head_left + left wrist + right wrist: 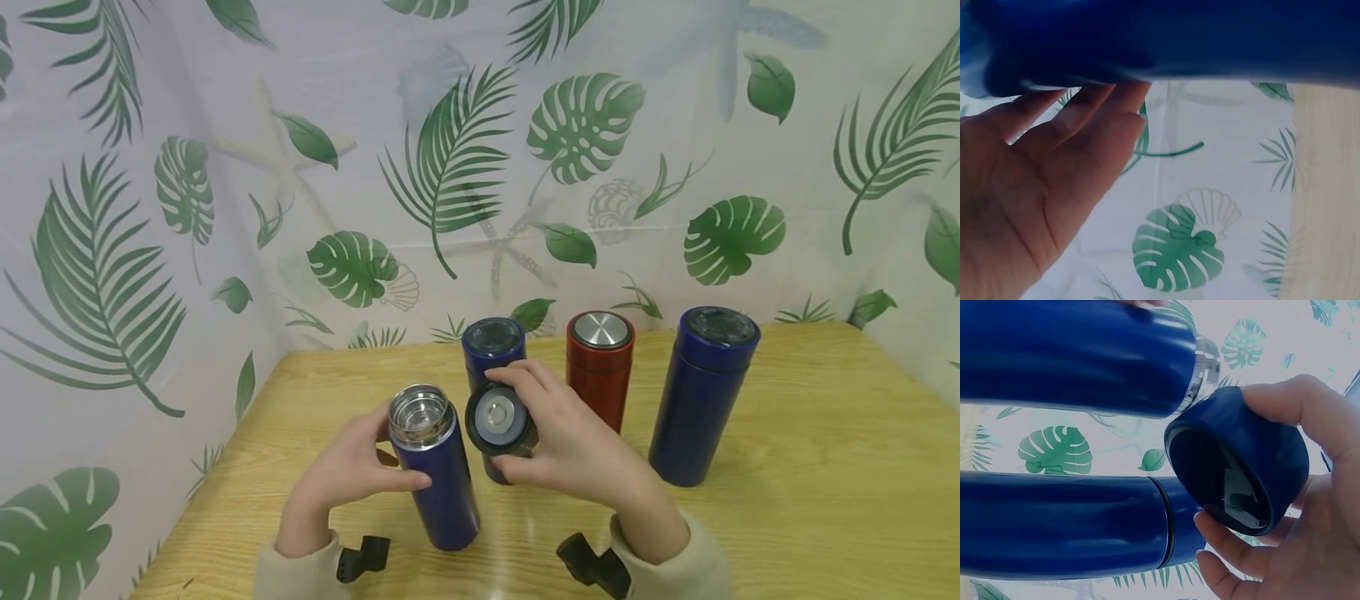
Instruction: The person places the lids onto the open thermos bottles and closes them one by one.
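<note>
My left hand (pixel 352 467) holds an uncapped blue thermos bottle (pixel 442 500) near its top, thumb on the near side. Its bare silver mouth (pixel 420 412) faces up toward the head camera. Whether its base touches the table is hard to tell. Just right of that mouth, my right hand (pixel 581 437) grips the bottle's lid (pixel 497 414) by its sides. The lid is turned so its pale inner face shows in the head view, while the right wrist view shows its dark glossy top (pixel 1222 478). In the left wrist view, fingers (pixel 1085 112) touch the blue body (pixel 1222 44).
Behind the lid stands a capped blue bottle (pixel 492 342), partly hidden by my right hand. A red bottle (pixel 600 375) with a silver top is right of it, and another capped blue bottle (pixel 701 400) farther right. A leaf-patterned cloth (pixel 480 275) hangs behind the wooden table (pixel 817 467).
</note>
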Available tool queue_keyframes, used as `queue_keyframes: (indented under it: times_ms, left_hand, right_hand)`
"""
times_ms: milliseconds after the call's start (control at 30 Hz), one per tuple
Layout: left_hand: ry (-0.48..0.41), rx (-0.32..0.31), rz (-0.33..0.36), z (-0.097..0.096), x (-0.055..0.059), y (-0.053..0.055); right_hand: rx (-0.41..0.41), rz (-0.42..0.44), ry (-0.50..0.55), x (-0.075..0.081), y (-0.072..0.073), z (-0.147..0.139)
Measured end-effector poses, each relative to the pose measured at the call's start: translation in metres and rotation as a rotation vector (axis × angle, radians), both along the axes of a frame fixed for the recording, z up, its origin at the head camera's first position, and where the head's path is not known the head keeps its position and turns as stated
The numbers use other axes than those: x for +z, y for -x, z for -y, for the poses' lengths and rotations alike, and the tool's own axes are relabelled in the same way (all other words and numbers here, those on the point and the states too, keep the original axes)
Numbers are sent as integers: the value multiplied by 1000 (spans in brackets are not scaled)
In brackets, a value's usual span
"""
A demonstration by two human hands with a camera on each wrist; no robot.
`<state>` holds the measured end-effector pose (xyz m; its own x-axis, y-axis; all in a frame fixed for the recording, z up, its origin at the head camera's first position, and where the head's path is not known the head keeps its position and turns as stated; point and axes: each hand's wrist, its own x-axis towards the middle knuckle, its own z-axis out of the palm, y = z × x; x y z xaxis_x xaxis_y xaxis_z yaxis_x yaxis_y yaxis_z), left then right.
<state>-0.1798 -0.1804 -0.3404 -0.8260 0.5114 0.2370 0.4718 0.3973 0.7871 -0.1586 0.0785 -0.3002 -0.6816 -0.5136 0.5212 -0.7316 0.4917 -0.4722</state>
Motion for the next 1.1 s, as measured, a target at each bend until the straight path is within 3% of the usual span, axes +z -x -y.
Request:
queue_keyframes:
  times_ms: [400,700,900,1100]
  left_hand:
    - [-69,-171,29,-21,3,-7]
    - [-111,-246,13,-32,4,-10]
    - [-105,-268,10,-34,3,-10]
    - [-124,-289,22,-35,3,-10]
  right_hand:
    - [-109,-50,-66,-1,-5,-1]
    - [-54,-93,-70,5,-10,-6]
    - [23,-18,-16,7,-12,-8]
    - [92,-63,59,6,-9,-7]
